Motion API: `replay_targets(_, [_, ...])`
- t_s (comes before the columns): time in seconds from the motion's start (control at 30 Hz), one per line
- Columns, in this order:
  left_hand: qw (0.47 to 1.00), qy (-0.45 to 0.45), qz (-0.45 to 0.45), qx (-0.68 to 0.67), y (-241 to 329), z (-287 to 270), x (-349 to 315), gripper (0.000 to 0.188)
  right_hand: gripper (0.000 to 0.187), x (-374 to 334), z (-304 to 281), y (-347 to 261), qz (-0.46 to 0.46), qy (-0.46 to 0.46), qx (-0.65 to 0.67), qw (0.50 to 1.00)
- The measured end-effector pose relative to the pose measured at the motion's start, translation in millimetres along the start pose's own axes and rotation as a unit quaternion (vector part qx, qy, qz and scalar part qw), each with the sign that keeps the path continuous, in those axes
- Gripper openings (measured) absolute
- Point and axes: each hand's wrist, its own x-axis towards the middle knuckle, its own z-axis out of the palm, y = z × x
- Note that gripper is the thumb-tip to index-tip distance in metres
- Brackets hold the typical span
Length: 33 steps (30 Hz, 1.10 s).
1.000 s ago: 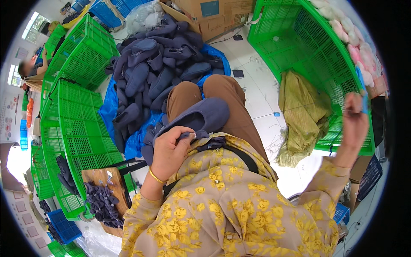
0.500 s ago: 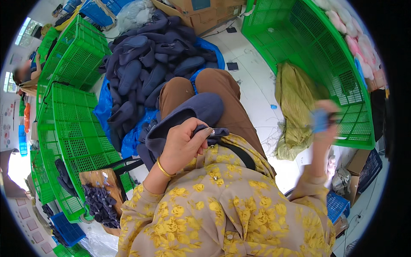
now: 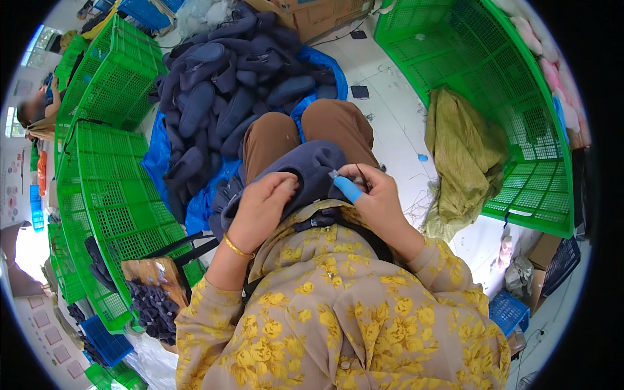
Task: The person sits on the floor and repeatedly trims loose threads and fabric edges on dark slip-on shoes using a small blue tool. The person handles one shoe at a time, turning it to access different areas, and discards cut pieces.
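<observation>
A dark navy fabric slipper (image 3: 318,156) lies across my lap. My left hand (image 3: 265,203), with a gold bangle at its wrist, grips the slipper's rim, its fingertips at the opening. My right hand (image 3: 376,201) is closed in a pinch beside the slipper's upper, its thumb wrapped in a blue cover. A small pale bit (image 3: 333,174) shows at that thumb's tip; what the fingers hold is too small to make out. A small dark fabric bow (image 3: 318,221) rests against my shirt, below the slipper.
Many navy slippers (image 3: 221,84) are heaped on a blue sheet (image 3: 156,162) ahead. Green crates (image 3: 117,195) stand left, another green crate (image 3: 448,45) right with an olive sack (image 3: 465,156). Small dark fabric pieces (image 3: 153,305) cover a wooden board (image 3: 162,273). A person (image 3: 45,110) sits far left.
My right hand has come in from far right to the slipper. My left hand has let go of the fabric bow, which now lies against my shirt, and grips the slipper's rim.
</observation>
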Motion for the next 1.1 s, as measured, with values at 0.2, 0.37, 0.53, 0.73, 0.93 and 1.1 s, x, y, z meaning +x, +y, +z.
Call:
replay_targets(0.2, [0.969,0.045,-0.128,-0.207,-8.0,22.5,9.9,0.015,0.014,16.0,18.3,10.4,0.05,-0.018,-0.007,0.999])
replay_targets(0.37, [0.947,0.066,-0.163,-0.269,-7.8,30.8,9.5,0.013,0.015,16.8,22.7,26.8,0.047,-0.029,0.012,0.998])
replay_targets(0.53, [0.939,0.076,-0.173,-0.286,-10.7,33.3,8.6,0.013,0.015,18.1,23.8,26.8,0.051,-0.028,0.017,0.998])
replay_targets(0.73, [0.929,0.096,-0.168,-0.316,-11.9,38.0,7.3,0.012,0.014,19.5,21.6,23.3,0.043,-0.03,-0.028,0.998])
replay_targets(0.93, [0.924,0.109,-0.167,-0.327,-11.8,41.0,6.5,0.011,0.014,19.8,19.7,16.9,0.057,-0.035,-0.041,0.997])
replay_targets(1.1, [0.929,0.132,-0.157,-0.308,-2.4,49.6,8.1,0.012,0.014,20.1,21.2,18.2,0.047,-0.027,-0.055,0.997])
